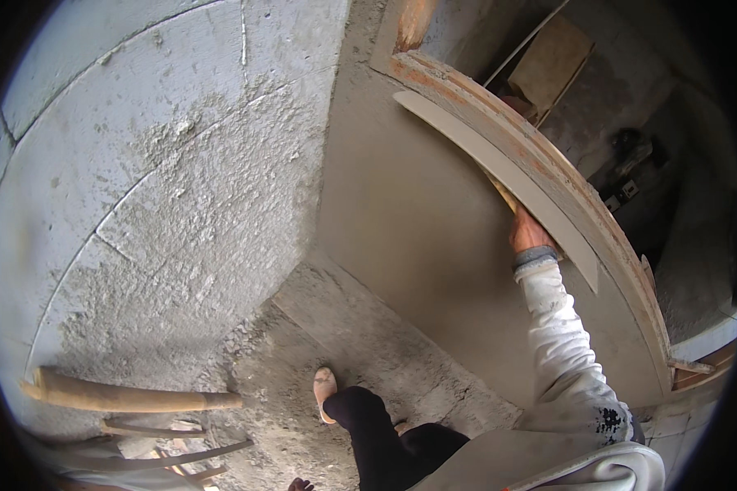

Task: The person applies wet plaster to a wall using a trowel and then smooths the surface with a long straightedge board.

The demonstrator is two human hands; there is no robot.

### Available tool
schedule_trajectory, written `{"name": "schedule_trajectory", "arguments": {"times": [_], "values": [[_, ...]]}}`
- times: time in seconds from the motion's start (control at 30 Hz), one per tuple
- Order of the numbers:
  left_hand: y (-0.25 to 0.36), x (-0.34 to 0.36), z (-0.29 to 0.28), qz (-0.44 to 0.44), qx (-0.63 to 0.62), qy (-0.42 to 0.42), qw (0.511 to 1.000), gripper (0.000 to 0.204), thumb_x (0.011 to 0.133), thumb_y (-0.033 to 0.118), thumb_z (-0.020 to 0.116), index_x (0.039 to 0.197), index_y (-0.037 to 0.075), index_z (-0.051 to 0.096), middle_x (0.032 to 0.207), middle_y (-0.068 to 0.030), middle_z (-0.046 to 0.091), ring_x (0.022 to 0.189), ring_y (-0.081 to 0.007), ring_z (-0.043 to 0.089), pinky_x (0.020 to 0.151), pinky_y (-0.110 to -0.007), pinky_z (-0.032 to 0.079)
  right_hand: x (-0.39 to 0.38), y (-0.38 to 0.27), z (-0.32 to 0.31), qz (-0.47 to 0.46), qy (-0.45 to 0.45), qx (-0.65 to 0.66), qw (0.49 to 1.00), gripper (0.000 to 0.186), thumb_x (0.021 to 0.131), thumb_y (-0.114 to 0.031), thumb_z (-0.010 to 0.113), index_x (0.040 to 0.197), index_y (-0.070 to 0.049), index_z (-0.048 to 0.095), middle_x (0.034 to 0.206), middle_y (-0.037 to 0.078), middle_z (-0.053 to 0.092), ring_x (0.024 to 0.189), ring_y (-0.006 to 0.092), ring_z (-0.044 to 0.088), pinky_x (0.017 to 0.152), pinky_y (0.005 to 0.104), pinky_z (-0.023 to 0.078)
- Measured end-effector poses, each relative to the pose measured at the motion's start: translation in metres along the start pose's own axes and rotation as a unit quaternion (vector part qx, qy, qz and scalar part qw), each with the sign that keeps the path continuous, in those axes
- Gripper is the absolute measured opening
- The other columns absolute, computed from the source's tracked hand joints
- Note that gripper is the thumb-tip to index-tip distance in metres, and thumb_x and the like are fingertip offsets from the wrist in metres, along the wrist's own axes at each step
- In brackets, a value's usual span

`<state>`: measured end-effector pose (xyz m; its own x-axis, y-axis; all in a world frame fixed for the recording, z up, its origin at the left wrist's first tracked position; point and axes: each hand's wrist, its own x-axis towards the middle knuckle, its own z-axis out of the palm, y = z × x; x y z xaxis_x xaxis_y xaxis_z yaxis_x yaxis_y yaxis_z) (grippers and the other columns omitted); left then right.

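Note:
My right hand (530,231) is closed round the wooden handle of a long flat plastering float (504,168). The float's pale blade lies along the upper part of a smooth, freshly plastered low wall (401,188), just below the wooden frame of an opening. Its handle is mostly hidden by my fingers and the blade. Of my left hand (300,484), only the fingertips show at the lower edge, slightly apart, with nothing seen in them.
A rough block wall (213,180) splashed with mortar meets the plastered wall at a corner on the left. Wooden poles (131,393) lie at lower left. Gritty debris covers the floor (303,327) by my foot. Beyond the wooden frame (540,139) is a dark room with a board (551,65).

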<state>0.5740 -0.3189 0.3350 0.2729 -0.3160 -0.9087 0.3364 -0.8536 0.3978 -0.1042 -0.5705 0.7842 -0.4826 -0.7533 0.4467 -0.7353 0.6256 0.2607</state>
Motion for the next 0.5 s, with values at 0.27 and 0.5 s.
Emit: {"name": "schedule_trajectory", "arguments": {"times": [0.27,0.5], "values": [[0.042,0.006,0.007,-0.052,0.045,0.056,0.996,0.018,0.08,0.025,0.06,0.091,0.011,0.053,0.067,-0.0088,0.056,0.045,-0.0196,0.047,0.036,-0.033,0.036,0.063,-0.089,-0.001,0.084,0.012,0.144,0.986,0.041,0.087,-0.024,0.038,0.126,-0.012,0.041,0.131,0.014,0.041,0.12,0.0343,0.038,0.1,0.044,0.03],[0.078,-0.045,0.046,0.059,0.018,-0.017,0.998,0.015,0.077,0.018,0.061,0.091,0.014,0.056,0.068,-0.0086,0.056,0.05,-0.0199,0.051,0.038,-0.033,0.041,-0.058,0.061,-0.032,0.061,-0.001,-0.027,0.998,0.052,0.07,-0.006,0.053,0.121,-0.016,0.047,0.124,0.018,0.045,0.116,0.0393,0.041,0.096,0.0506,0.032]]}}
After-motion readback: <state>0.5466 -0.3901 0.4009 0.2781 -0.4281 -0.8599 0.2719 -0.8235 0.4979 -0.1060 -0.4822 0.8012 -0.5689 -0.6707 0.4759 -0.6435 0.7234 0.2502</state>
